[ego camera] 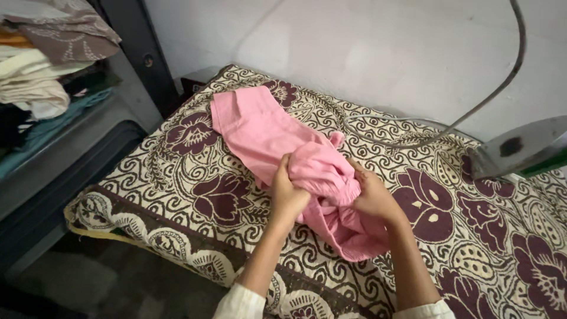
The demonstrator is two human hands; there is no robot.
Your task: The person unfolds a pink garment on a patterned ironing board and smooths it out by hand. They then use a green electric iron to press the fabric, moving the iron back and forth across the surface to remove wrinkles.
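A pink garment (pixel 266 127) lies on a table covered with a cream cloth patterned in dark maroon flowers (pixel 195 133). Its far part stretches flat toward the back left; its near end is bunched up. My left hand (pixel 287 192) grips the bunched fabric from the left. My right hand (pixel 372 195) holds the same bunch from the right. Both hands are closed on the cloth, close together near the middle of the table.
An upright iron (pixel 520 150) stands at the right edge, its grey cord (pixel 472 109) curving up along the white wall. A shelf at the left holds stacked folded clothes (pixel 41 65). The table's front edge (pixel 153 236) drops to a dark floor.
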